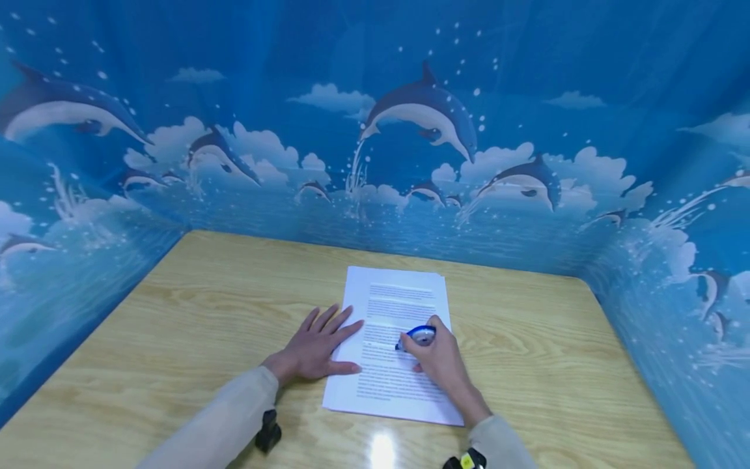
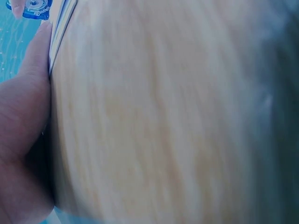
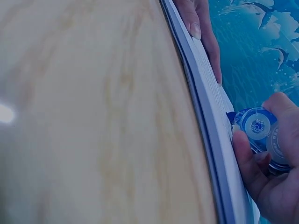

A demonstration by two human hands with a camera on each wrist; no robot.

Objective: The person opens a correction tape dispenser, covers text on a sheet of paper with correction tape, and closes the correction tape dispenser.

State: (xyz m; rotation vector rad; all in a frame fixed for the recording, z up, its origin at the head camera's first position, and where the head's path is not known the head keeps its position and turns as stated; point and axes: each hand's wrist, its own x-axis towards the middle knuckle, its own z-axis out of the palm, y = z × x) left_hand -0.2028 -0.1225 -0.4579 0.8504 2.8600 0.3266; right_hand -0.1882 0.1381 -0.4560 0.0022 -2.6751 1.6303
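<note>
A stack of printed paper (image 1: 401,407) lies on the wooden table, its top sheet covered in lines of text. My left hand (image 1: 316,348) rests flat on the sheet's left side with the fingers spread. In my right hand (image 1: 441,358) I grip a blue, clear-bodied correction tape (image 1: 422,335), its tip down at the text near the middle of the page. The right wrist view shows the correction tape (image 3: 258,127) between thumb and fingers, its tip at the paper surface. Only part of my left hand (image 2: 23,107) shows in the left wrist view.
The wooden table (image 1: 527,365) extends around the paper on all sides. Blue curtains (image 1: 281,58) printed with dolphins and clouds stand behind the table and along both sides. A bright light reflection lies on the table in front of the stack.
</note>
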